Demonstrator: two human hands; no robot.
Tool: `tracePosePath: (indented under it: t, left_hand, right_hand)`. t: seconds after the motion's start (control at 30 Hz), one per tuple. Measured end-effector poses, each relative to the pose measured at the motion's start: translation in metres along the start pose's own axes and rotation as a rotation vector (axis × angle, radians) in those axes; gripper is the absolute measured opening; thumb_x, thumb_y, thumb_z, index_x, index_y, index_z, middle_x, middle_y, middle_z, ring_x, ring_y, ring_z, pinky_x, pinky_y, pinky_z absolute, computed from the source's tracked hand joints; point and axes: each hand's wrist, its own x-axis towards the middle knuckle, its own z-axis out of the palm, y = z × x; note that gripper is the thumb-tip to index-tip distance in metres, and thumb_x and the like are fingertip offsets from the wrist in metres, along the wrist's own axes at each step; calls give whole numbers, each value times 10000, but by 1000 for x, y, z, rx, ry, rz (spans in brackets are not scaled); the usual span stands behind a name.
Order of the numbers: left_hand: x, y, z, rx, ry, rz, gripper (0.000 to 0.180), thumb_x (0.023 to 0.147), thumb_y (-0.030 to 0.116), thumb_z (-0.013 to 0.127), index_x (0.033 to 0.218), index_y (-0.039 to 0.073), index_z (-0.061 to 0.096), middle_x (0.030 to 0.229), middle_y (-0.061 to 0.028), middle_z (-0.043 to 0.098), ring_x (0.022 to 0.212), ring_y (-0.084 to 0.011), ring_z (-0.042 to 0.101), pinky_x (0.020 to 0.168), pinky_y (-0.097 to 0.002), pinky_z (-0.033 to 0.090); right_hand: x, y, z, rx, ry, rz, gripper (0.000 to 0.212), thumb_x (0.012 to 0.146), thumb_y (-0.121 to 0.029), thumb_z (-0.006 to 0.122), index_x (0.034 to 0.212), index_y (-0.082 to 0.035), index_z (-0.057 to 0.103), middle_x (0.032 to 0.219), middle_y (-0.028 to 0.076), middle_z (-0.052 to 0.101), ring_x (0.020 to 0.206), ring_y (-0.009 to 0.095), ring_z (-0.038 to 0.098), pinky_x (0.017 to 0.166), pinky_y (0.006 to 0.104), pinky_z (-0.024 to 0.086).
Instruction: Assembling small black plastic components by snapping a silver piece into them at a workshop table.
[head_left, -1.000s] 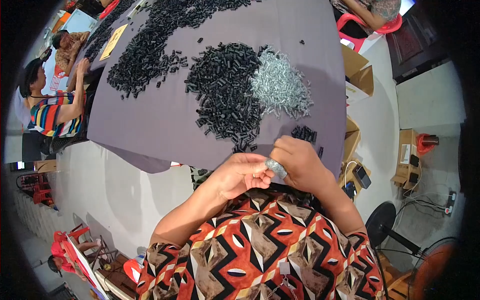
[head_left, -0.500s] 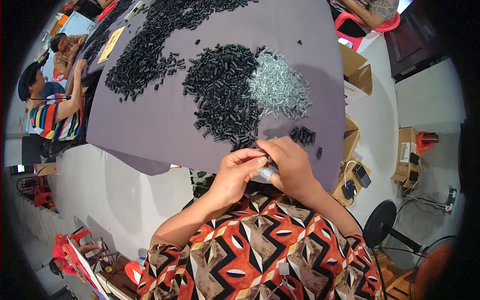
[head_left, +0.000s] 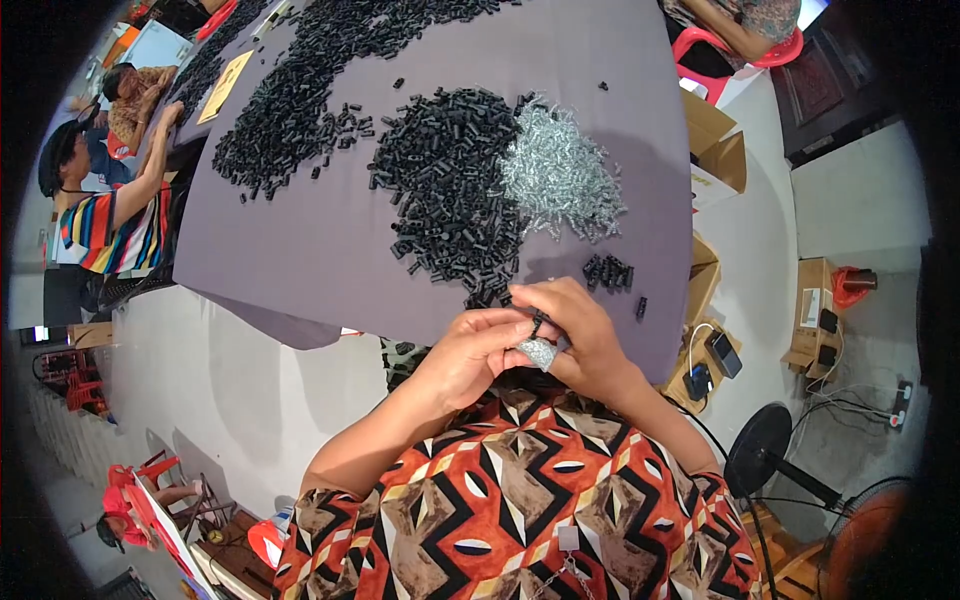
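At the table's near edge my left hand [head_left: 455,360] and my right hand [head_left: 578,325] meet, fingers bent and closed together. Pinched between their fingertips is a small black tube-like piece [head_left: 537,326], partly hidden by the fingers. Just below it a silvery, textured patch [head_left: 540,352] shows between the hands; whether it is a wrapping or a clump of small clear parts I cannot tell. Beyond the hands lies a big heap of short black tubes [head_left: 450,190], touching a heap of small clear, silvery spiral-like pieces [head_left: 560,175] on its right.
A grey-purple cloth covers the table [head_left: 330,240]. Right of my hands lies a little group of black pieces [head_left: 608,271], with a single one [head_left: 641,307] nearby. More black tubes [head_left: 290,120] spread far left. Another person [head_left: 110,210] works there. Cardboard boxes [head_left: 715,150] stand at right.
My hands have turned slightly, and the right fingers have shifted. More of the black piece and the silvery patch shows now. The heaps look unchanged.
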Motion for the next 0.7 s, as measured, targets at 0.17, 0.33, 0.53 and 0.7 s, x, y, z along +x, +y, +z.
tracePosePath:
  t: [0.17, 0.33, 0.53, 0.7]
  left_hand:
    - [0, 1, 1, 26, 32, 1, 264, 966, 126, 632, 1142, -69, 654, 1098, -156, 710, 996, -217, 699, 930, -341, 554]
    - [-1, -4, -2, 35, 42, 3, 247, 962, 113, 637, 1128, -68, 659, 1081, -148, 711, 993, -213, 692, 919, -329, 548]
    - [-1, -16, 0, -102, 40, 67, 215, 982, 105, 620, 1109, -64, 663, 1069, -137, 711, 941, -174, 692, 880, -292, 556]
    - [2, -11, 9, -30, 71, 34, 209, 979, 125, 629, 1071, -59, 667, 1038, -106, 698, 912, -164, 659, 845, -308, 526]
  right_hand:
    - [0, 1, 1, -42, 46, 10, 567, 719, -155, 804, 1234, -36, 598, 1090, 137, 651, 978, 338, 623, 822, 415, 507]
    - [-2, 0, -2, -289, 24, -125, 502, 694, -178, 806, 1131, -32, 608, 1044, 131, 659, 937, 343, 646, 777, 421, 502]
    - [-2, 7, -3, -331, 32, -213, 424, 703, -207, 799, 1050, -28, 632, 944, 98, 655, 843, 305, 650, 685, 407, 471]
    - [-8, 8, -5, -337, 10, -179, 416, 701, -205, 797, 1044, -35, 635, 944, 98, 658, 845, 301, 650, 697, 409, 466]
